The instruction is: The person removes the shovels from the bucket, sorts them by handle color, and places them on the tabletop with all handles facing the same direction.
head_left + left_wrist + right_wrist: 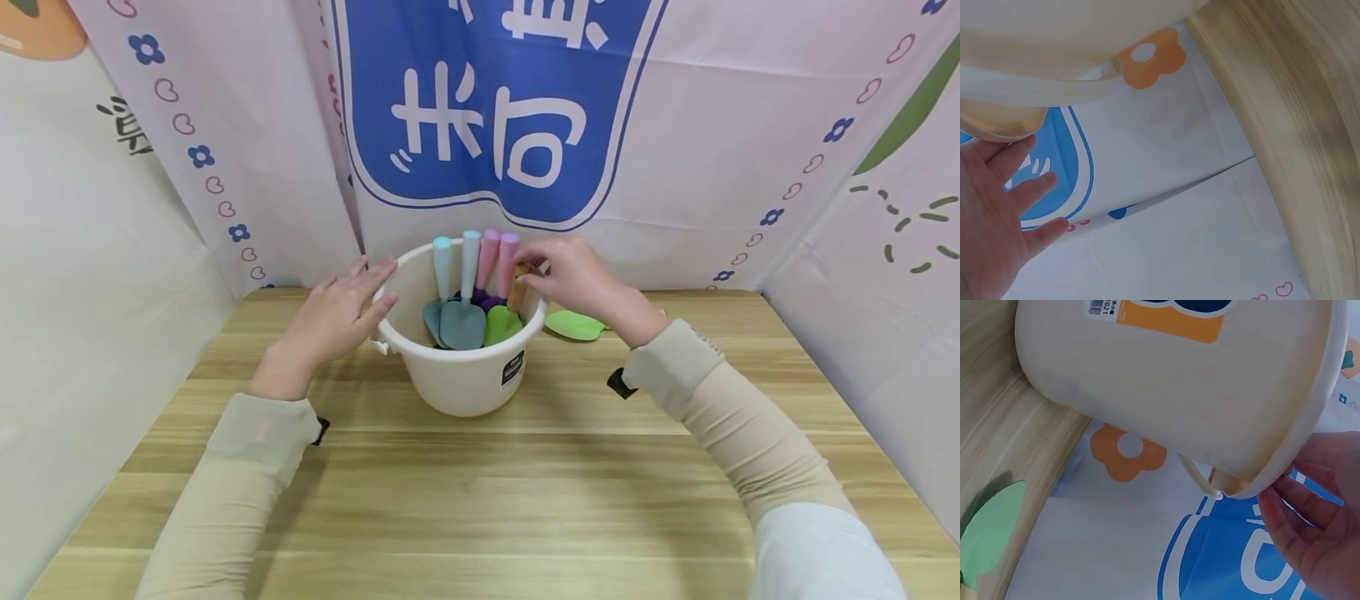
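A white bucket (461,383) stands on the table with several small trowels leaning inside. Two have light blue handles and grey-blue blades (463,325); two have pink handles (487,258) above purple blades. At the bucket's right side is a green trowel (501,327) with a wooden handle, blade down. My right hand (577,271) pinches that handle near its top, over the rim. On the left, my left hand (341,310) lies against the rim with fingers spread and fairly straight. In the left wrist view its fingertips touch the bucket's edge.
Right of the bucket, another green trowel (576,326) lies on the wooden table (480,500), partly under my right forearm. A printed cloth (495,100) hangs right behind the bucket, with white cloth along both sides.
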Action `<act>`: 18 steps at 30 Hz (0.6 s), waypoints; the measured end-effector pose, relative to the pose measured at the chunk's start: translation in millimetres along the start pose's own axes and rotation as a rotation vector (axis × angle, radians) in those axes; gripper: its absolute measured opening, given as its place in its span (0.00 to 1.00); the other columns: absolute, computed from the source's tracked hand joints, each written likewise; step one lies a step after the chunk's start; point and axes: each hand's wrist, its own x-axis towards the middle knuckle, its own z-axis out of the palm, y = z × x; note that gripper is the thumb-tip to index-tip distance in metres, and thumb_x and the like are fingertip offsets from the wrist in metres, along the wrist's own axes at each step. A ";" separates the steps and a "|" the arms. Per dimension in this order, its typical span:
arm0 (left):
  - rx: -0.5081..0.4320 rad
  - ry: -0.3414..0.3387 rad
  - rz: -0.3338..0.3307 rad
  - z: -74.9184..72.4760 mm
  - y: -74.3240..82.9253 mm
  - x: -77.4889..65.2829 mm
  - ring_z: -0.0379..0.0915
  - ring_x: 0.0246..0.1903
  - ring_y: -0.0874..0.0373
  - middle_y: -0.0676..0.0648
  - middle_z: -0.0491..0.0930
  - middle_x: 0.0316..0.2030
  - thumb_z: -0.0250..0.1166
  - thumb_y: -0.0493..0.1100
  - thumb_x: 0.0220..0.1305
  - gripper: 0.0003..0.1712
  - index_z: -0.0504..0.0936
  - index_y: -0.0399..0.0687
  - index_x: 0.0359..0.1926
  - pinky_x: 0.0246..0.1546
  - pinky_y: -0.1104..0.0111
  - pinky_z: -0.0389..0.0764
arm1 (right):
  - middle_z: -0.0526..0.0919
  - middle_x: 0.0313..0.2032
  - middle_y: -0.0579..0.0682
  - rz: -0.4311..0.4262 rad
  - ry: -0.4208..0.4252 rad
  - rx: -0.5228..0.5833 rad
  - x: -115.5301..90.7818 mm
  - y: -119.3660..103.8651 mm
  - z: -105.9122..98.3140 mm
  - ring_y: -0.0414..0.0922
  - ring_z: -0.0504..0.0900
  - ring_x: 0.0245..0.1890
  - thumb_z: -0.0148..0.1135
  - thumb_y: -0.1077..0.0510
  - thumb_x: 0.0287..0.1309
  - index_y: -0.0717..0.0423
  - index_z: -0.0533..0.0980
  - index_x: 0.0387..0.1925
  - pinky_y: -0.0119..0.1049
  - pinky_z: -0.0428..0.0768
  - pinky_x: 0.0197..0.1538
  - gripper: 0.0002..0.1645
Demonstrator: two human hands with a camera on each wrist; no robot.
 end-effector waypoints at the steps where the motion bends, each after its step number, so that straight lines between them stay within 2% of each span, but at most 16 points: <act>1: 0.002 -0.002 0.000 -0.2 0.0 -0.4 0.43 0.78 0.38 0.42 0.55 0.78 0.36 0.65 0.81 0.40 0.54 0.47 0.81 0.72 0.33 0.49 | 0.88 0.42 0.55 -0.003 0.003 0.001 0.0 -1.2 0.3 0.49 0.85 0.43 0.69 0.65 0.63 0.62 0.85 0.49 0.42 0.86 0.49 0.13; 18: -0.002 0.013 0.004 3.8 -4.2 2.2 0.43 0.78 0.39 0.43 0.55 0.78 0.37 0.66 0.81 0.40 0.55 0.47 0.81 0.72 0.34 0.49 | 0.87 0.41 0.56 -0.043 0.056 0.059 -2.9 -9.1 1.2 0.50 0.84 0.43 0.68 0.68 0.64 0.65 0.84 0.49 0.42 0.86 0.49 0.13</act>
